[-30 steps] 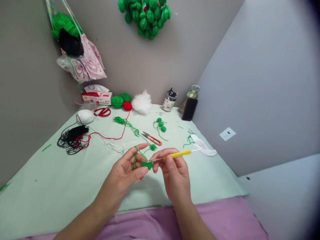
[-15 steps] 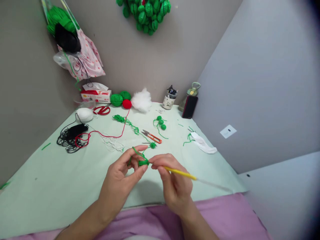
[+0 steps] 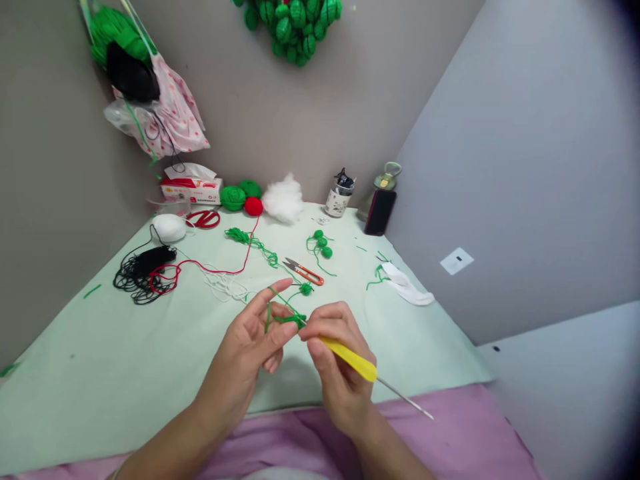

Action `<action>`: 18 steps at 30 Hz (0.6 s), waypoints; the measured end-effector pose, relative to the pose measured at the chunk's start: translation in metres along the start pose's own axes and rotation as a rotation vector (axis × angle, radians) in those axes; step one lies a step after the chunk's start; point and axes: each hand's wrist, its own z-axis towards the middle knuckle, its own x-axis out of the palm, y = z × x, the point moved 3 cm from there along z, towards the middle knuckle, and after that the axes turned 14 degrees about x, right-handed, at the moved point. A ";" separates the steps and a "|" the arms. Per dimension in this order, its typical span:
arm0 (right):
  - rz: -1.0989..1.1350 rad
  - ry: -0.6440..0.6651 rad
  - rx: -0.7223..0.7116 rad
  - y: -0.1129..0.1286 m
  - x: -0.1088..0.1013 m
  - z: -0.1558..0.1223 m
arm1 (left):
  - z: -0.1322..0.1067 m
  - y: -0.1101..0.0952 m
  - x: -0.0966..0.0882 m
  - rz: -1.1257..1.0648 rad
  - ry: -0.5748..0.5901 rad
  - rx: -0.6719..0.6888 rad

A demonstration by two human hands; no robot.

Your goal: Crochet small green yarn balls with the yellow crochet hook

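Between thumb and fingers, my left hand (image 3: pixel 250 343) pinches a small green crochet piece (image 3: pixel 296 321). Green yarn runs from the piece up over my raised left index finger. My right hand (image 3: pixel 343 363) grips a crochet hook (image 3: pixel 353 358) by its yellow handle, and the bare metal end points down to the right. The hook's working tip meets the green piece right by my left fingertips. Just beyond the hands lies a small green yarn bundle (image 3: pixel 306 289), near orange-handled thread snips (image 3: pixel 304 272).
Green crocheted balls (image 3: pixel 323 243) lie past the snips. Leftward are black yarn (image 3: pixel 150 267), white yarn (image 3: pixel 170 228) and red scissors (image 3: pixel 204 219). Along the back stand a tissue box (image 3: pixel 193 189), a red yarn ball (image 3: pixel 253 207), white stuffing (image 3: pixel 283 200), a jar (image 3: pixel 339 199) and a phone (image 3: pixel 380 213).
The hook's handle has turned, and its free metal end now points more steeply down. My right hand has shifted slightly left, and the green piece a little right. My left index finger is raised higher.
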 end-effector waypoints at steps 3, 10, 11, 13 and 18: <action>-0.162 -0.071 -0.134 -0.002 0.003 -0.004 | -0.002 0.000 0.000 0.090 -0.061 0.102; -0.213 -0.102 -0.257 -0.012 0.003 -0.010 | 0.002 0.002 0.001 -0.160 0.036 -0.117; -0.136 -0.083 -0.188 -0.011 0.000 -0.007 | 0.003 0.001 0.000 -0.198 0.046 -0.152; 0.044 -0.043 -0.043 -0.011 -0.006 0.000 | 0.006 -0.002 -0.004 -0.228 0.035 -0.158; 0.476 0.014 0.221 -0.017 -0.007 0.013 | 0.005 -0.004 -0.006 -0.187 0.038 -0.103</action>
